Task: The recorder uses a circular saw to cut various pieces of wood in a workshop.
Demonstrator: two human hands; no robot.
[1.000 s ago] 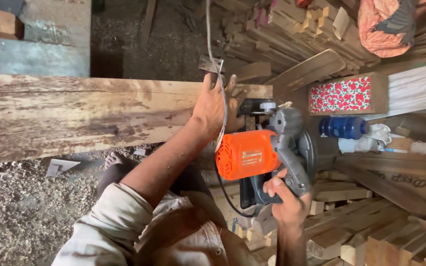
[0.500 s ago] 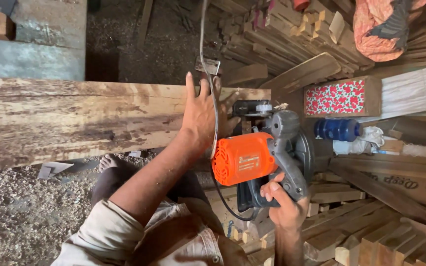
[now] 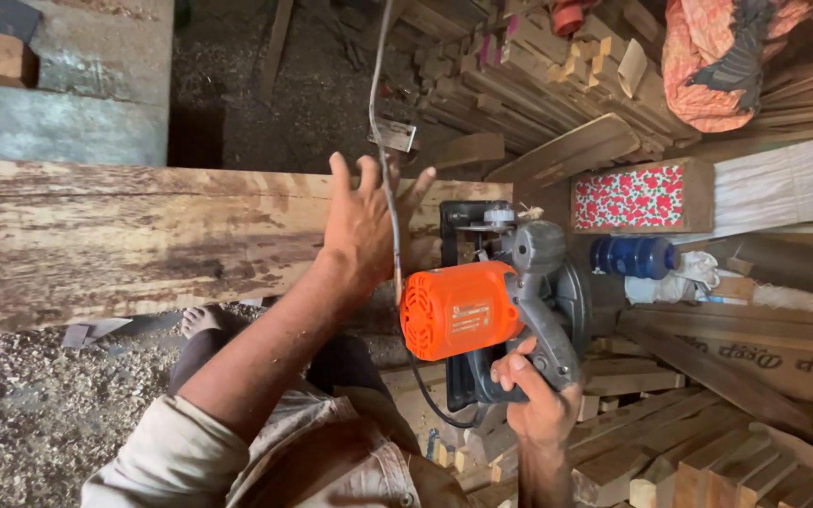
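My right hand (image 3: 531,400) grips the grey handle of an orange and grey circular saw (image 3: 491,306), which sits at the right end of a long rough wooden plank (image 3: 124,240). My left hand (image 3: 366,221) is raised over the plank's end with fingers spread, touching the saw's grey power cord (image 3: 380,103) that hangs down from above. The saw's black base plate lies against the plank end. Its blade is hidden behind the motor housing.
Stacked timber offcuts (image 3: 538,75) lie beyond the plank, and more boards (image 3: 708,433) fill the lower right. A red floral box (image 3: 634,196), a blue bottle (image 3: 634,256) and an orange cloth bundle (image 3: 717,56) sit on the right. Sawdust (image 3: 21,414) covers the ground at left.
My left hand has opened and shifted left along the cord, fingers now spread over the plank end. The saw in my right hand stays about where it was.
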